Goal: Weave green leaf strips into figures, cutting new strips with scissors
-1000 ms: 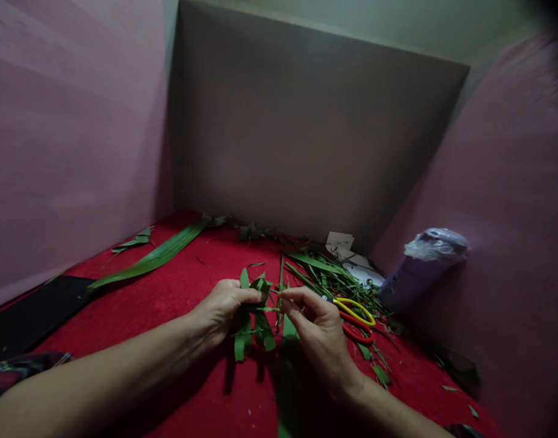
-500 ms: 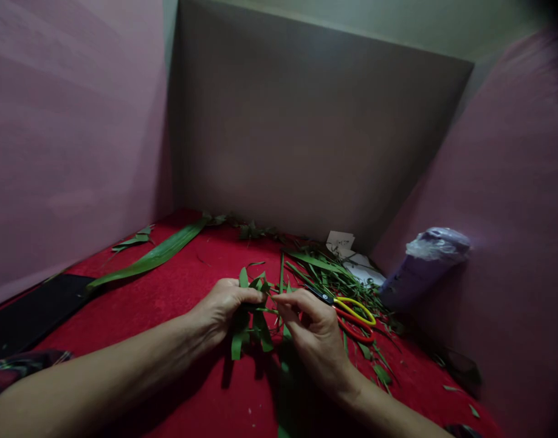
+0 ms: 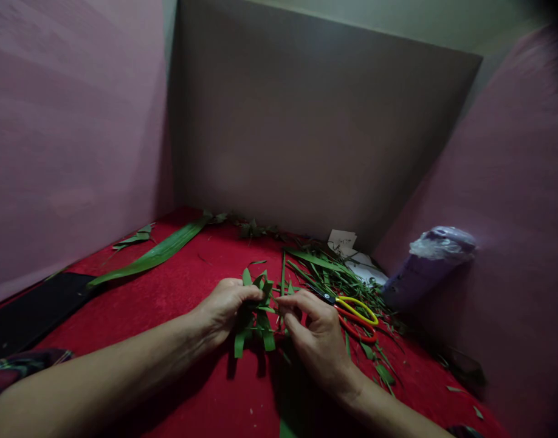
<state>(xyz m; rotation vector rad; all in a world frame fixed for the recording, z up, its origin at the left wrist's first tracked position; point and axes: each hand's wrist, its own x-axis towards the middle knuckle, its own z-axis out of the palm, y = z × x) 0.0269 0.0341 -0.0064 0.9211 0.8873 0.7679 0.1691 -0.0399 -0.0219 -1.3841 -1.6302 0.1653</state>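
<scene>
My left hand (image 3: 228, 304) is closed around a folded green leaf piece (image 3: 266, 337), its thumb pressed on top. Loose strip ends stick up and hang down from this piece. Just to its right, my right hand (image 3: 318, 331) is pinched, thumb against index finger, on what looks like a thin end of leaf strip. The hold itself is partly hidden by the fingers. Beyond the right hand lie scissors (image 3: 352, 310) with one yellow and one red handle loop. A long strip hangs or lies below the right hand, dim in shadow.
Cut leaf strips (image 3: 329, 271) lie heaped at the back right, with white paper (image 3: 365, 269) and a purple plastic-topped container (image 3: 416, 274) beside them. A broad leaf (image 3: 163, 252) stretches across the left, its end near a black flat object (image 3: 42, 310). Walls enclose the red cloth (image 3: 169, 389).
The hands keep nearly the same place. The leaf piece has turned slightly, and its hanging ends have shifted a little. The right fingertips have moved slightly to the right.
</scene>
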